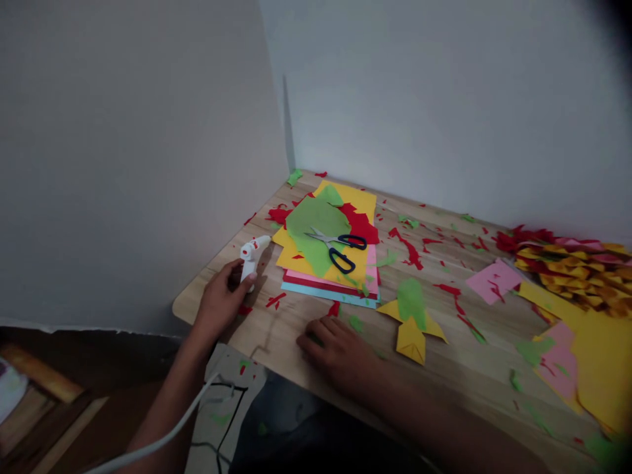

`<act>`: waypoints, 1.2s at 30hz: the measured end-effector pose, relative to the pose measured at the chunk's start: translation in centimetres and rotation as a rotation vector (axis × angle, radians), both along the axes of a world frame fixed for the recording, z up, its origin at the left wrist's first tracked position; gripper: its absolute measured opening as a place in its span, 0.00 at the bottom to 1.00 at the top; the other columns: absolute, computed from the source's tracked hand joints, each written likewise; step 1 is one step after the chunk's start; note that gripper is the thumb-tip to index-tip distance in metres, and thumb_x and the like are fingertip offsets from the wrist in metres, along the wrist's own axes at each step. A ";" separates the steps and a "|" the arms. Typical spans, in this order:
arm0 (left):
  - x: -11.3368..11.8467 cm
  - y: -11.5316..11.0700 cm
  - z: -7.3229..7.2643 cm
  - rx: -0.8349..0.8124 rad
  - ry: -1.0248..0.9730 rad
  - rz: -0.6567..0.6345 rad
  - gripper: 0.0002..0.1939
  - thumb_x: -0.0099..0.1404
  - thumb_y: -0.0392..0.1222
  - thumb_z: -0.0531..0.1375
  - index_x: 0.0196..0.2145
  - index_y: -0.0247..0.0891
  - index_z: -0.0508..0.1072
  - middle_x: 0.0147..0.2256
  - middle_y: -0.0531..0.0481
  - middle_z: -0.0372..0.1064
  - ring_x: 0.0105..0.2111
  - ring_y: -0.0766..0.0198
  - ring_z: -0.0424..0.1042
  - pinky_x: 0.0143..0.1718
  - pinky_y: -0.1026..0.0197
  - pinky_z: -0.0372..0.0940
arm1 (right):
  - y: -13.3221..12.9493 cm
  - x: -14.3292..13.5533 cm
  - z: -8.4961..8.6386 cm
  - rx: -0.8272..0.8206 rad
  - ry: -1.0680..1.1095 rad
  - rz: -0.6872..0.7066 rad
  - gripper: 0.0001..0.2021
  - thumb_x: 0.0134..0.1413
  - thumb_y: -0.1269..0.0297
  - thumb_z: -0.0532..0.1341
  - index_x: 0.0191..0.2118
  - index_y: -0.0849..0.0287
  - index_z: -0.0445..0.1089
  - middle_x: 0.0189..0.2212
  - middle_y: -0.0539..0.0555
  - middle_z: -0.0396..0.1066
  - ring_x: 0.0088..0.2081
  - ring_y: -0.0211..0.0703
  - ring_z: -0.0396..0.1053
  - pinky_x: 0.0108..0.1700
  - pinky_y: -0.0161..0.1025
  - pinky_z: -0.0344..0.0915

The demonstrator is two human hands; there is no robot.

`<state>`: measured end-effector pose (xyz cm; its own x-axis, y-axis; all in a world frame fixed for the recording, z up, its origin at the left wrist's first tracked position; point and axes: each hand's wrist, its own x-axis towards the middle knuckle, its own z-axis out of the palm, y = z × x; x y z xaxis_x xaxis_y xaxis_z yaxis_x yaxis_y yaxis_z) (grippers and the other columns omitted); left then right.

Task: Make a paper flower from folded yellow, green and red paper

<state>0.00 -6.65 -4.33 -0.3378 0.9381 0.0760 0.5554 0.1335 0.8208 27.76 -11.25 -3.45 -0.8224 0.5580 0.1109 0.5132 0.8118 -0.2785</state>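
At the left edge of the wooden table, my left hand (222, 296) is wrapped round a white glue gun (248, 266) with red marks, its nozzle pointing right. My right hand (340, 355) rests near the front edge, fingers loosely bent on the tabletop and nothing visible in them. Just beyond its fingertips lies a red paper scrap (334, 309). Between and beyond my hands is a stack of coloured paper (326, 294), yellow on top, with a green piece (316, 220) over it. Scissors (333, 241) with dark blue handles lie partly spread on the stack.
Right of the stack are folded yellow pieces (411, 342) with a green leaf shape (411, 299). A pile of folded red and yellow paper (577, 270) and yellow sheets (605, 368) fill the right. Scraps litter the table. A white cord (162, 441) hangs at lower left. Walls (444, 99) border the table.
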 end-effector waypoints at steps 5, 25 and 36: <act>0.7 0.2 2.0 0.000 -0.260 -0.004 0.26 0.55 0.55 0.66 0.47 0.36 0.75 0.42 0.43 0.78 0.39 0.55 0.75 0.39 0.57 0.69 | 0.7 -1.4 1.7 -0.226 0.274 -0.185 0.16 0.63 0.62 0.61 0.55 0.57 0.67 0.51 0.61 0.70 0.54 0.56 0.66 0.55 0.55 0.65; 23.7 7.8 4.4 0.263 0.219 -1.260 0.07 0.67 0.40 0.59 0.42 0.40 0.75 0.42 0.48 0.76 0.42 0.59 0.73 0.44 0.58 0.64 | -7.1 12.5 3.2 -0.562 1.580 -1.020 0.15 0.55 0.46 0.57 0.37 0.52 0.66 0.19 0.46 0.59 0.18 0.38 0.58 0.21 0.36 0.57; 23.7 8.6 -0.1 0.348 0.586 -1.282 0.18 0.64 0.51 0.63 0.49 0.42 0.75 0.54 0.43 0.72 0.56 0.46 0.65 0.55 0.44 0.51 | -4.2 16.0 3.9 -0.668 0.634 -1.300 0.25 0.58 0.39 0.55 0.30 0.58 0.69 0.15 0.48 0.63 0.17 0.40 0.62 0.20 0.37 0.57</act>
<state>23.71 1.97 -4.38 0.8616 0.4714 0.1880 0.3982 -0.8577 0.3253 43.75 -15.41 0.45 0.3137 0.8986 -0.3069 0.3959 -0.4175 -0.8179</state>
